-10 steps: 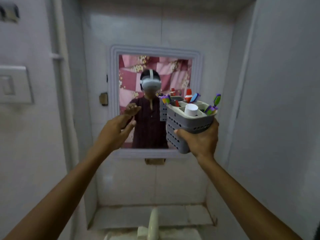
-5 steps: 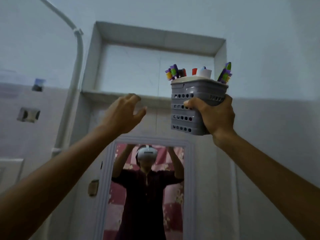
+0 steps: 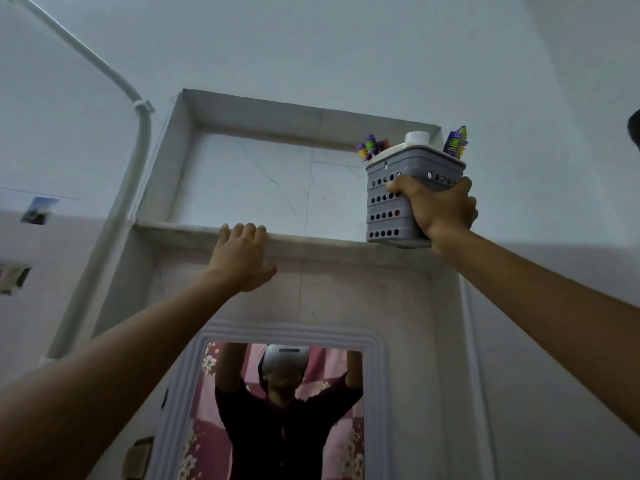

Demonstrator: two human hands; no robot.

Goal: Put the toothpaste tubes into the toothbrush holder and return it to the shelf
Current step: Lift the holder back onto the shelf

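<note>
A grey perforated toothbrush holder (image 3: pixel 388 206) is raised at the right end of a recessed wall shelf (image 3: pixel 311 242), its base at about the level of the shelf's front lip. My right hand (image 3: pixel 440 209) grips its front right side. A white toothpaste cap (image 3: pixel 418 137) and colourful toothbrush heads (image 3: pixel 456 142) stick out of its top. My left hand (image 3: pixel 239 254) rests with its fingers hooked over the shelf's front edge, left of the holder, holding nothing else.
The shelf niche has marble walls (image 3: pixel 249 181) and a low ceiling. A white pipe (image 3: pixel 140 140) runs down the wall at left. Below the shelf, a framed mirror (image 3: pixel 284 403) reflects a person with raised arms.
The view tilted up from the mirror to the shelf. My right hand lifted the holder to the shelf's right end. My left hand rose and landed on the shelf edge.
</note>
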